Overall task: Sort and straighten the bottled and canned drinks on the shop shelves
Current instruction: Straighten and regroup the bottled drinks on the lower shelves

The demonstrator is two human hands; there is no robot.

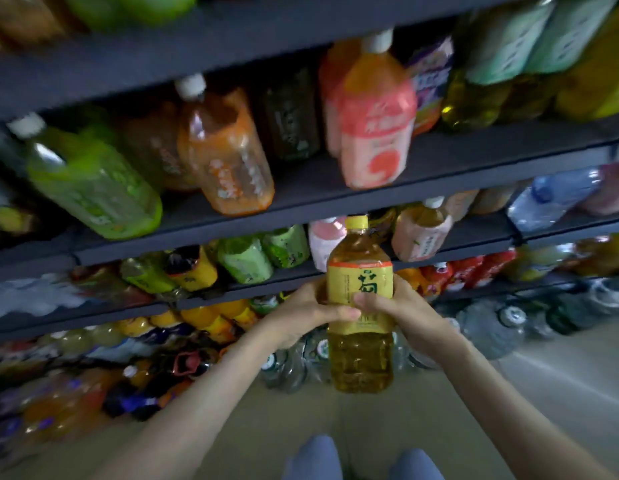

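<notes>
A large bottle of amber tea (360,355) with a yellow cap and yellow label stands upright in mid-air in front of the shelves. My left hand (303,311) grips its left side, thumb across the label. My right hand (398,306) grips its right side, fingers curled round the label. On the dark shelf (301,199) above stand a pink-labelled bottle (375,123), an orange-labelled bottle (228,157) and a green-labelled bottle (93,181). The view is blurred.
The shelf behind the held bottle carries smaller green (245,259), pink (420,233) and yellow bottles. Lower shelves hold orange and red drinks. Large water jugs (488,323) stand on the floor by the shelf foot. My knees (315,459) show at the bottom edge.
</notes>
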